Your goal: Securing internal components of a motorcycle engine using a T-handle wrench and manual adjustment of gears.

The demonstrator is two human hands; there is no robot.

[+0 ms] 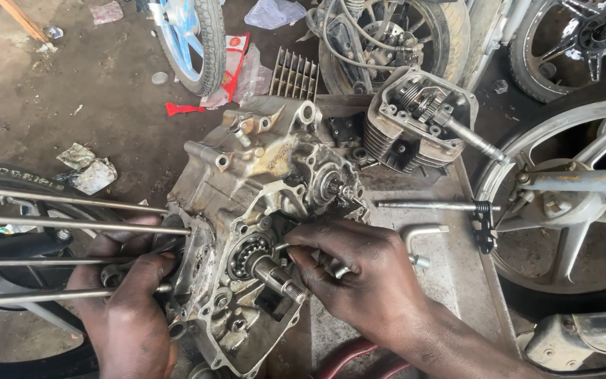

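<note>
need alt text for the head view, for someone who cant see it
Two bare hands work on a grimy motorcycle engine case on a metal bench: the left hand steadies its side by four long studs, and the right hand's fingers pinch a small part beside a bearing. A finned cylinder head and wheels lie around.

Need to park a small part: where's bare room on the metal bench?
Bare bench lies right of the right hand, below the kick-start shaft. Crowded: the top edge around the cylinder head, and the left, where long studs cross by the left hand against the crankcase.
</note>
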